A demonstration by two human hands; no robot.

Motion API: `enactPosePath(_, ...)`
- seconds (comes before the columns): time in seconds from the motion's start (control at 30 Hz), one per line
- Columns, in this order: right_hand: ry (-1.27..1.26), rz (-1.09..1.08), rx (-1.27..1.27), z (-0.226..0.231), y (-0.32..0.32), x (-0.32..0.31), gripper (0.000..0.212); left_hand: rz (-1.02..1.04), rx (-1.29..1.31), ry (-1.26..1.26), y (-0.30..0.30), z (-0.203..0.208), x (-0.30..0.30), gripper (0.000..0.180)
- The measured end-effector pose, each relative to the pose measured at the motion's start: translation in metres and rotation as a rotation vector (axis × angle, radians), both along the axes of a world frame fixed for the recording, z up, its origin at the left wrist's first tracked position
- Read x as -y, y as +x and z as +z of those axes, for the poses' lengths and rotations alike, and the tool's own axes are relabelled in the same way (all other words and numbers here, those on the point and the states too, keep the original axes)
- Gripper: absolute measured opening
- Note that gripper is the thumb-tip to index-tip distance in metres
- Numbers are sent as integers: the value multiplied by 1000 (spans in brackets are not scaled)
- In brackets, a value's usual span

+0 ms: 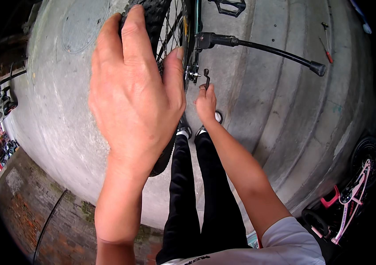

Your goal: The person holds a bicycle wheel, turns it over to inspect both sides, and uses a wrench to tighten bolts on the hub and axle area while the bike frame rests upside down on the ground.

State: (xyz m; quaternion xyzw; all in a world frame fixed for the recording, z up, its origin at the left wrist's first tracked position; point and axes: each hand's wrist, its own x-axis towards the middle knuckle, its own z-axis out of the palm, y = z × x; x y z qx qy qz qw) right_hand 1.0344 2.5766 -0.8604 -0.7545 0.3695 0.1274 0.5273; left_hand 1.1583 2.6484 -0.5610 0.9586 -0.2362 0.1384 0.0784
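My left hand (137, 95), large and close in the view, lies over the knobby black tyre (154, 22) of an upright bicycle wheel. Its fingers are bent over the tyre's left side and the thumb comes down on the spoke side, so the hand grips it. Part of the wheel is hidden beneath the hand. Lower down and to the right, my right hand (206, 104) is closed around a slim black tool with a curved end (207, 78). That end stands just right of the silver axle nut (191, 74), seemingly apart from it.
A black kickstand (272, 49) sticks out to the right from the frame, with a black pedal (230, 6) beyond. On the grey concrete steps lies a red-handled tool (329, 56). A pink bicycle (351, 203) is at the lower right. Brick paving (33, 207) lies at the lower left.
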Motion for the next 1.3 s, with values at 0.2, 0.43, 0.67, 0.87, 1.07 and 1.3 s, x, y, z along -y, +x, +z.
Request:
enactPosePath(0.2, -209, 69, -12, 2, -10, -5, 18, -13, 13, 4, -2, -2, 1, 52)
enactPosePath(0.43, -172, 131, -1, -5, -9, -8, 19, -9, -64, 35, -1, 0, 1, 52)
enactPosePath(0.67, -287, 180, 114, -21, -25, 16, 24, 4, -42, 23, 1, 1, 4, 50)
enactPosePath(0.87, -13, -47, -91, 36, -51, 59, 24, -6, -62, 42, 1, 2, -1, 51)
enactPosePath(1.07, 337, 311, 477, 103, -81, 74, 21, -49, 42, -143, 6, -8, -3, 51)
enactPosePath(1.3, 367, -97, 337, 79, -34, 42, 24, 36, -46, -104, 12, -6, 4, 50)
